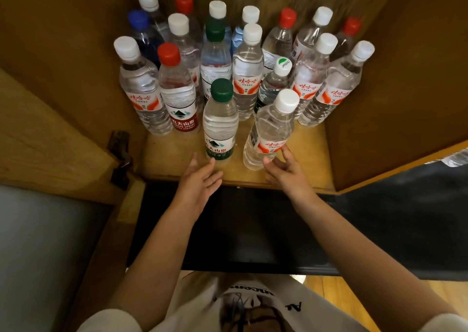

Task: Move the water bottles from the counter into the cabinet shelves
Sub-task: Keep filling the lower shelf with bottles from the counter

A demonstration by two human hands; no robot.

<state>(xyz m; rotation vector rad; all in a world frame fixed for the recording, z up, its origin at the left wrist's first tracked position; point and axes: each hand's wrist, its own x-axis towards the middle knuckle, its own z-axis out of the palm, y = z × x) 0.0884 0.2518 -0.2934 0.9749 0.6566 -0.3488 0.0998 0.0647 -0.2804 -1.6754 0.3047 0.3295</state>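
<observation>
Several water bottles with white, red, green and blue caps stand packed on the wooden cabinet shelf (304,154). In front of them stand a green-capped bottle (219,121) and a white-capped bottle (271,129), the latter leaning slightly right. My left hand (200,182) is open just below the green-capped bottle, fingertips near its base. My right hand (286,172) is open beside the base of the white-capped bottle, with the thumb and a finger touching or almost touching it. Neither hand grips anything.
The cabinet's wooden side walls (395,78) close in on both sides. An open door with a dark hinge (120,154) hangs at the left. A black counter edge (253,230) lies below the shelf. Part of another bottle (455,158) shows at the far right.
</observation>
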